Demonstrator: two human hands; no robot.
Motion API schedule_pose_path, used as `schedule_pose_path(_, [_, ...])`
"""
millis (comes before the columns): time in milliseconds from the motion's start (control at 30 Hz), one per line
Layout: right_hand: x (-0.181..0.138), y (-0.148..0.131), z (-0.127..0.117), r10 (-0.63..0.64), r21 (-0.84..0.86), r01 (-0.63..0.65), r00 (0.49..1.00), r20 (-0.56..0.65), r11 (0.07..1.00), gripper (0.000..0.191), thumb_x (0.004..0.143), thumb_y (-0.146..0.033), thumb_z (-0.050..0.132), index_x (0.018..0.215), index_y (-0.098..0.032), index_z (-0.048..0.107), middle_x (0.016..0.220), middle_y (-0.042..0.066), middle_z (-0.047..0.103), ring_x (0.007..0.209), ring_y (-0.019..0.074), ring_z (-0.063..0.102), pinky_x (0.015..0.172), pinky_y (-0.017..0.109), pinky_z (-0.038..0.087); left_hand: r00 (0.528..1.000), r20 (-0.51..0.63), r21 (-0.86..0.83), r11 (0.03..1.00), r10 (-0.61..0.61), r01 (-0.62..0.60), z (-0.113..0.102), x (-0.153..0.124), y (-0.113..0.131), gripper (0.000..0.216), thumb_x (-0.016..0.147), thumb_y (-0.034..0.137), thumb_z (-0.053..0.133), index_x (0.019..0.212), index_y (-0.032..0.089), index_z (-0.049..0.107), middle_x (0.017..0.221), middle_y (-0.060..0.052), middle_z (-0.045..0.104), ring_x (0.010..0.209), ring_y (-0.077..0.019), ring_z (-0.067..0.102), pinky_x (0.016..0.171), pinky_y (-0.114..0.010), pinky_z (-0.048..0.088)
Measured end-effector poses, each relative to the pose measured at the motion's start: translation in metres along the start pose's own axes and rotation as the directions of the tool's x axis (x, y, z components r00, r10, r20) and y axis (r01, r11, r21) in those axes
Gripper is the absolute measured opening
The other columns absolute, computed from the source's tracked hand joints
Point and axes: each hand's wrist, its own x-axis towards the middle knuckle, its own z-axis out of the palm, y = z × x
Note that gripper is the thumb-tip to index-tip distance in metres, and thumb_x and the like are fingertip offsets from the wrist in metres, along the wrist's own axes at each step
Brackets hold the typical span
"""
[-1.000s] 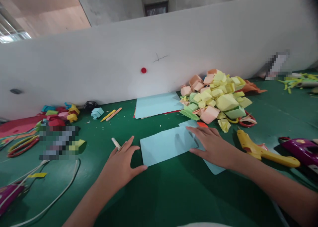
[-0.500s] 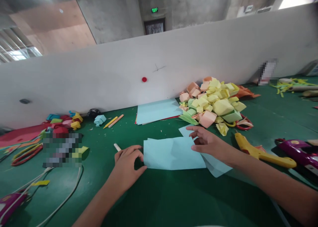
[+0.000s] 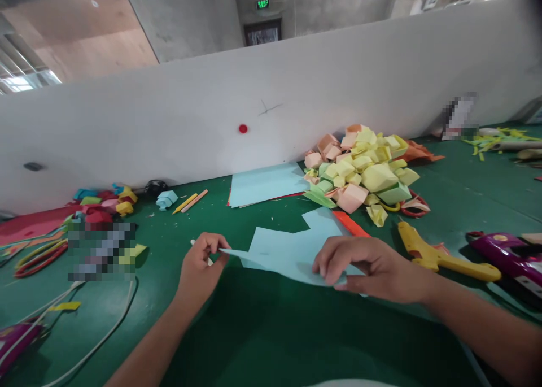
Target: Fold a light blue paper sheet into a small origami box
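Observation:
My left hand (image 3: 204,268) pinches the left end of a light blue sheet of paper (image 3: 292,267) between thumb and fingers. My right hand (image 3: 372,268) grips the same sheet near its right end, fingers on top and thumb below. Its near edge is raised off the table and bows between the hands. More light blue paper (image 3: 324,220) lies flat behind, partly covered. Beyond the right hand an orange-red flat object (image 3: 350,223) shows, its kind unclear. A thin white stick (image 3: 193,242) lies beside the left hand, mostly hidden by it.
Folded paper boxes (image 3: 364,172) are heaped at the back right, near a yellow glue gun (image 3: 440,257). Blue sheets (image 3: 266,185) lie against the white partition (image 3: 178,121). Two coloured pencils (image 3: 190,202), scissors (image 3: 40,258) and a white cable (image 3: 122,319) are leftward.
My left hand has moved left and taken hold of the paper's end. My right hand has come nearer and closed on the sheet, whose near edge has lifted. The orange-red object now shows.

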Motion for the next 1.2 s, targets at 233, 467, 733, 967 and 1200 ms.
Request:
schedule_pose_path(233, [0.003,-0.009,0.016,0.163,-0.075,-0.15,0.961,0.224,0.986,0.031,0.088,-0.003,0.061,0.101,-0.024,0.078,0.135,0.007,0.064,0.131,0.0223,0.057,0.11,0.04,0.046,0.984,-0.082,-0.297,0.939,0.155,-0.173,-0.01,-0.009,0.018,0.015,0.088,0.031,0.061,0.081,0.023,0.05,0.082,-0.003,0.062,0.078,-0.0201,0.058,0.067,-0.031,0.047])
schedule_pose_path(467, [0.005,-0.002,0.029,0.063,-0.225,0.024,0.926,0.371,0.974,0.023,0.089,-0.013,0.063,0.104,-0.021,0.079,0.129,0.01,0.07,0.13,0.0221,0.059,0.111,0.035,0.045,0.902,0.122,-0.376,0.86,0.415,-0.345,-0.041,-0.009,0.043,0.026,0.1,0.035,0.049,0.101,0.021,0.07,0.084,-0.009,0.065,0.079,-0.0239,0.061,0.069,-0.036,0.051])
schedule_pose_path(733, [0.002,0.007,0.038,-0.041,-0.23,0.143,0.917,0.398,0.963,0.026,0.082,-0.009,0.061,0.102,-0.018,0.077,0.125,0.011,0.073,0.128,0.0224,0.062,0.113,0.036,0.044,0.565,0.799,0.09,0.888,0.206,-0.452,-0.014,-0.021,0.053,0.045,0.084,0.042,0.076,0.127,0.031,0.066,0.133,-0.007,0.066,0.12,-0.0304,0.062,0.104,-0.043,0.048])
schedule_pose_path(967, [0.003,0.017,0.045,-0.077,-0.19,0.165,0.912,0.403,0.968,0.025,0.084,-0.012,0.057,0.099,-0.019,0.075,0.124,0.011,0.073,0.125,0.0226,0.064,0.108,0.036,0.048,0.53,0.824,0.121,0.852,0.199,-0.509,0.013,-0.016,0.054,0.043,0.096,0.05,0.061,0.134,0.031,0.063,0.144,-0.007,0.06,0.128,-0.0315,0.056,0.109,-0.047,0.039])
schedule_pose_path(1200, [0.001,0.021,0.042,-0.052,-0.198,0.131,0.931,0.361,0.971,0.027,0.078,-0.007,0.054,0.089,-0.019,0.076,0.107,0.01,0.078,0.117,0.023,0.067,0.103,0.036,0.052,0.826,0.564,0.574,0.72,-0.003,-0.39,0.014,0.008,0.004,0.052,0.101,0.048,0.047,0.146,0.023,0.055,0.157,-0.014,0.046,0.144,-0.0387,0.041,0.115,-0.06,0.027])
